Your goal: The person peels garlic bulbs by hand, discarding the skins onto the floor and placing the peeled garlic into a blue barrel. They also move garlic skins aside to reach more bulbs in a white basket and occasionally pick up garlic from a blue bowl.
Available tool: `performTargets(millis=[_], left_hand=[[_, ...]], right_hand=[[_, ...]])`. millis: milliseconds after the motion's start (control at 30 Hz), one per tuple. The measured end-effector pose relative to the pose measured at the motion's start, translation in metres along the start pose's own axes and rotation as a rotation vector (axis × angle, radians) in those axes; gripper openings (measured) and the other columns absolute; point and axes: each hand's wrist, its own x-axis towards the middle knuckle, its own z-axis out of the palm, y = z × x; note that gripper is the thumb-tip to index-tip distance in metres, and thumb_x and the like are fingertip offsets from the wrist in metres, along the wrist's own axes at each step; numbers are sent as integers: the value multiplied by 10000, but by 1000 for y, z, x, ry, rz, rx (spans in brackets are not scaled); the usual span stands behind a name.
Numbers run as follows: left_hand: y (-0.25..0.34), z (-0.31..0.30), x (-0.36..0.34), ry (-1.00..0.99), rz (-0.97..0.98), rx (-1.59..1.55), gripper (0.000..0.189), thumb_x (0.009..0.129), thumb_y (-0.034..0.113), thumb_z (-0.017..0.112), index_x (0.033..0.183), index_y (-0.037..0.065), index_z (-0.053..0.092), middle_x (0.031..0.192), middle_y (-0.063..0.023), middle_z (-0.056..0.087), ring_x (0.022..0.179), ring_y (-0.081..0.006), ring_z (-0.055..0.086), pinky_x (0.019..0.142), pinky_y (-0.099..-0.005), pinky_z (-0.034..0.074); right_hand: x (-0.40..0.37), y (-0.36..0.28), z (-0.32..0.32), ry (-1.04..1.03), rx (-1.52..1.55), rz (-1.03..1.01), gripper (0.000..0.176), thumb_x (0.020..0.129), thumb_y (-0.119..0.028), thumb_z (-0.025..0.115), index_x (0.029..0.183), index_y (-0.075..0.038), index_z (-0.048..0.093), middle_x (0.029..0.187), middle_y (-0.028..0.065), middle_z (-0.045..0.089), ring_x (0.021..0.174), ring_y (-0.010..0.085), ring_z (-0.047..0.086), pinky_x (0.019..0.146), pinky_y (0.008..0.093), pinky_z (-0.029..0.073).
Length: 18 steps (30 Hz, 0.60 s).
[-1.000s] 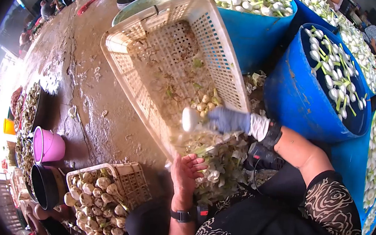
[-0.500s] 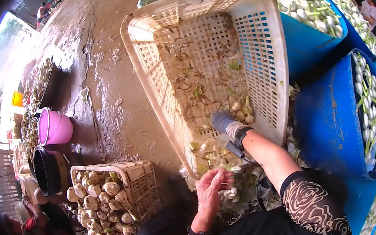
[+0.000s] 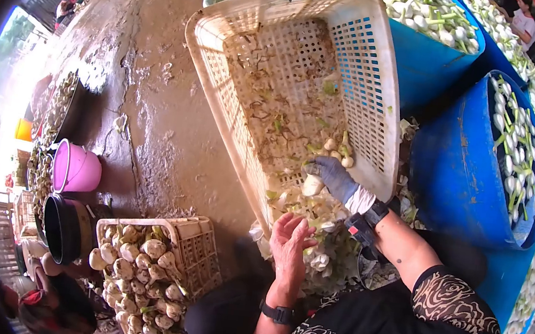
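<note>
My right hand (image 3: 334, 178), in a grey glove, is inside the lower end of a large white plastic crate (image 3: 389, 125). Its fingers are closed around a pale bulb (image 3: 311, 185), like an onion or garlic. Just beyond the fingers, several small white bulbs (image 3: 342, 153) with green stems lie in the crate. My bare left hand (image 3: 292, 240) is raised by the crate's near edge, fingers apart and nothing in them. Loose pale peelings (image 3: 320, 257) are heaped beneath and beside it. Dry skins and scraps (image 3: 275, 101) litter the crate's bottom.
A smaller crate (image 3: 207, 253) of unpeeled bulbs stands at lower left, near a pink bucket (image 3: 77, 168) and a black tub (image 3: 63, 229). Blue barrels (image 3: 462, 161) with white bulbs line the right. Wet floor (image 3: 167, 114) stretches left; other people (image 3: 523, 28) are farther off.
My right hand has drawn back toward me from the crate's bottom and now shows a pale bulb in its grip. My left hand's fingers have spread and moved slightly left.
</note>
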Motion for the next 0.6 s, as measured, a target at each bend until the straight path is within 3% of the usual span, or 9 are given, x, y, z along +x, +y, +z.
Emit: performTargets(millis=[67, 133, 200, 267, 300, 367, 467, 500, 600], left_hand=[[2, 8, -5, 38, 15, -10, 435, 862, 111, 632, 1238, 11, 439, 1079, -152, 587, 897, -215, 621, 701, -330, 549], [3, 11, -9, -1, 52, -58, 434, 855, 93, 633, 1242, 18, 451, 1099, -134, 584, 964, -205, 597, 763, -339, 540], [2, 9, -8, -228, 173, -124, 424, 851, 70, 625, 1240, 19, 463, 1110, -115, 585, 951, -195, 604, 797, -342, 529], [0, 8, -13, -224, 177, -154, 442, 823, 14, 640, 1233, 20, 475, 1093, -88, 597, 934, -170, 605, 804, -322, 520], [-1, 6, -13, -196, 287, -77, 465, 802, -12, 653, 1232, 19, 477, 1069, -80, 607, 927, -159, 604, 803, -308, 513], [-8, 7, -12, -130, 473, -8, 532, 734, -48, 705, 1218, 11, 492, 962, -42, 628, 857, -113, 599, 753, -250, 497], [-8, 2, -23, -91, 549, 296, 547, 711, -20, 724, 1209, 4, 498, 903, -22, 621, 791, -91, 587, 697, -232, 493], [-12, -3, -18, -16, 731, 538, 557, 689, 5, 746, 1192, 1, 507, 876, -9, 610, 744, -80, 570, 671, -229, 491], [-15, -3, -21, -45, 681, 376, 549, 666, 2, 759, 1166, -1, 531, 877, -7, 610, 759, -87, 573, 683, -231, 492]], right_hand=[[-7, -75, 12, 235, 700, 461, 167, 885, -138, 575, 953, 0, 639, 844, 60, 666, 765, 154, 623, 722, 285, 505], [-23, -112, 24, 284, 882, 356, 191, 914, -166, 559, 970, -6, 647, 836, 32, 657, 765, 99, 597, 736, 262, 499], [-37, -131, 30, 257, 697, 356, 228, 924, -188, 552, 995, 4, 651, 849, 25, 657, 767, 93, 583, 727, 263, 490], [-43, -117, 38, 369, 400, 81, 283, 913, -273, 567, 921, -6, 659, 806, 79, 659, 721, 170, 609, 685, 306, 485], [-46, -125, 34, 376, 398, 73, 283, 913, -273, 567, 921, -6, 659, 806, 79, 659, 721, 170, 609, 685, 306, 485], [-55, -138, 22, 333, -334, 74, 341, 882, -361, 589, 836, -29, 652, 736, 152, 633, 693, 298, 609, 643, 372, 471], [-68, -155, 23, 243, -330, 236, 390, 855, -422, 598, 784, -40, 633, 695, 194, 598, 699, 382, 576, 615, 426, 446], [-71, -151, 25, 262, -326, 228, 355, 868, -384, 596, 791, -40, 634, 678, 188, 601, 674, 377, 580, 607, 429, 444], [-75, -151, 26, 250, -156, 157, 336, 879, -347, 592, 788, -27, 634, 667, 189, 596, 657, 385, 567, 611, 424, 447]])
